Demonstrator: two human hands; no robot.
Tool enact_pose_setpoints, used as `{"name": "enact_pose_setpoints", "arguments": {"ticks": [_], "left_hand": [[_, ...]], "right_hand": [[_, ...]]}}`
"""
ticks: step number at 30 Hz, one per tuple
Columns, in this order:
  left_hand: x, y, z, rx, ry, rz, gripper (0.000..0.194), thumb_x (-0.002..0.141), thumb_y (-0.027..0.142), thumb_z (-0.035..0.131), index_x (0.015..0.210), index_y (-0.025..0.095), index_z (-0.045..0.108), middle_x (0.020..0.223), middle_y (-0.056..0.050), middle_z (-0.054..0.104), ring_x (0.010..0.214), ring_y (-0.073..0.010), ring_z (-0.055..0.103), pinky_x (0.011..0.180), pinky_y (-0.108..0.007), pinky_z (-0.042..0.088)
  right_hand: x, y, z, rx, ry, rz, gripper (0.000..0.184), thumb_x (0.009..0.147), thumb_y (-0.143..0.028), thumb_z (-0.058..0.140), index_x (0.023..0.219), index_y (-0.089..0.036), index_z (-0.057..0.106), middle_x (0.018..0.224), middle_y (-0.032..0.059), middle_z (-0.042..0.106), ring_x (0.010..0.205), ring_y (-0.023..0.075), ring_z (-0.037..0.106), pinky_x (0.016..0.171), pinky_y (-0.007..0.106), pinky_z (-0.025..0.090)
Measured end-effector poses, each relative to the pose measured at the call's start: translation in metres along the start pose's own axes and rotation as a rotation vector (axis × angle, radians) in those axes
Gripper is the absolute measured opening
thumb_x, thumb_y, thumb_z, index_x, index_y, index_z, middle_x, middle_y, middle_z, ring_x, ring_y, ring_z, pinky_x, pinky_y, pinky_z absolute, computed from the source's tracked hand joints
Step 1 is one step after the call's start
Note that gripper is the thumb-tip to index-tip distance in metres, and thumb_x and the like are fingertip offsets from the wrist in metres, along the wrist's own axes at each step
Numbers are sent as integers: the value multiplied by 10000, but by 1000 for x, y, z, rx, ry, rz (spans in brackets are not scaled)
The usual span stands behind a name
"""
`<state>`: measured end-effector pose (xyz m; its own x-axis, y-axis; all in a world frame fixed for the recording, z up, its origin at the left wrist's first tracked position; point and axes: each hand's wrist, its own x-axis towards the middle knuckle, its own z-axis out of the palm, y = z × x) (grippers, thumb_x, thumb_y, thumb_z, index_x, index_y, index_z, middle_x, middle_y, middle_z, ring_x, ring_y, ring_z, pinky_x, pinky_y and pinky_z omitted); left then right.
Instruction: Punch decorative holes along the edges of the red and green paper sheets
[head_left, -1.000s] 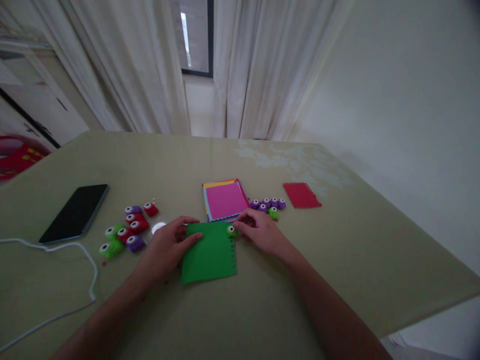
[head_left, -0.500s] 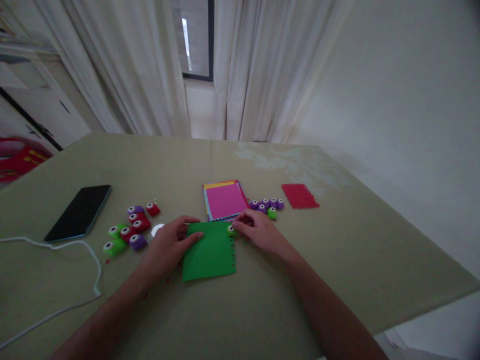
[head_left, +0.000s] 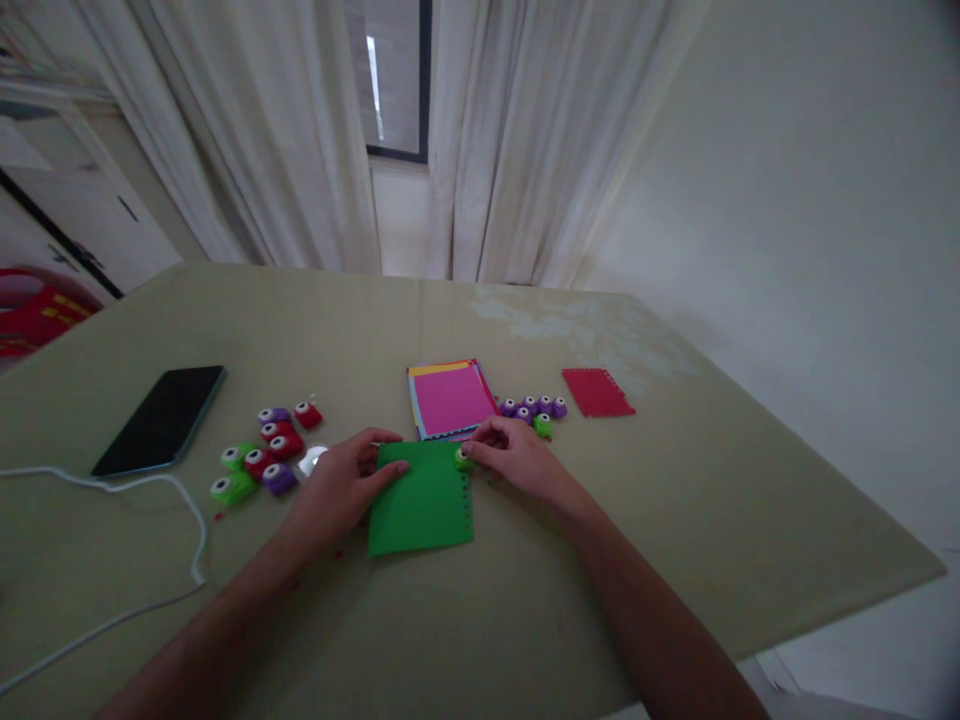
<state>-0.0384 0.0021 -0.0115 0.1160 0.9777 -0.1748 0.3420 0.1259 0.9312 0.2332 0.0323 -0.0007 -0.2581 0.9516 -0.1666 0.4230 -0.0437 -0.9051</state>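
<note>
A square sheet of green paper (head_left: 421, 505) has a row of small holes along its right edge. My left hand (head_left: 349, 482) grips its upper left side, thumb on top and the other fingers behind. At the upper right corner, my right hand (head_left: 510, 455) pinches a small green hole punch (head_left: 463, 460) with a big white eye, set on the paper's edge. Just beyond lies a stack of coloured paper (head_left: 452, 398), pink on top. Several purple punches (head_left: 530, 405) and a green punch (head_left: 543, 426) stand beyond my right hand.
Several red, green and purple punches (head_left: 279, 445) cluster on the left, beside a shiny round thing (head_left: 313, 460) partly behind my left hand. A black phone or tablet (head_left: 161, 420) and a white cable (head_left: 180, 490) lie further left. Hole-edged red paper (head_left: 598, 392) rests at right.
The view has shifted slightly. Both hands keep their grip on the green paper and the green punch, with hardly any movement.
</note>
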Motion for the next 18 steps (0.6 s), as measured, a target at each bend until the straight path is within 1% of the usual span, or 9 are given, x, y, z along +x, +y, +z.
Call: {"name": "enact_pose_setpoints", "arguments": {"ticks": [5, 8, 12, 15, 18], "left_hand": [[1, -2, 0, 29, 4, 24, 516, 802, 560, 778, 1167, 204, 700, 991, -104, 832, 910, -337, 797, 740, -412, 605], [1, -3, 0, 43, 6, 37, 493, 813, 547, 766, 1161, 203, 703, 970, -98, 831, 889, -333, 794, 721, -403, 597], [0, 0, 0, 26, 4, 18, 496, 789, 551, 775, 1145, 212, 708, 971, -95, 837, 898, -338, 798, 710, -394, 600], [0, 0, 1, 20, 16, 20, 486, 788, 542, 773, 1144, 216, 711, 987, -98, 836, 920, -338, 800, 744, -404, 608], [0, 0, 2, 28, 17, 38, 456, 804, 518, 755, 1146, 219, 713, 989, -98, 833, 918, -329, 799, 764, -407, 603]], "right_hand": [[3, 1, 1, -28, 27, 29, 231, 867, -333, 845, 914, -149, 714, 782, 30, 715, 665, 139, 631, 608, 240, 470], [4, 0, 2, -35, 25, 43, 222, 865, -320, 842, 897, -149, 705, 763, 26, 704, 652, 137, 623, 592, 236, 460], [3, -3, 3, -50, 20, 61, 207, 877, -311, 826, 870, -152, 693, 724, 9, 673, 619, 125, 593, 568, 228, 434], [3, -6, 2, -76, 9, 73, 241, 880, -338, 823, 839, -162, 663, 678, -19, 625, 574, 111, 543, 534, 223, 387], [3, -8, 0, -128, -17, 73, 296, 891, -368, 806, 771, -179, 612, 608, -54, 536, 533, 100, 461, 520, 232, 320]]}}
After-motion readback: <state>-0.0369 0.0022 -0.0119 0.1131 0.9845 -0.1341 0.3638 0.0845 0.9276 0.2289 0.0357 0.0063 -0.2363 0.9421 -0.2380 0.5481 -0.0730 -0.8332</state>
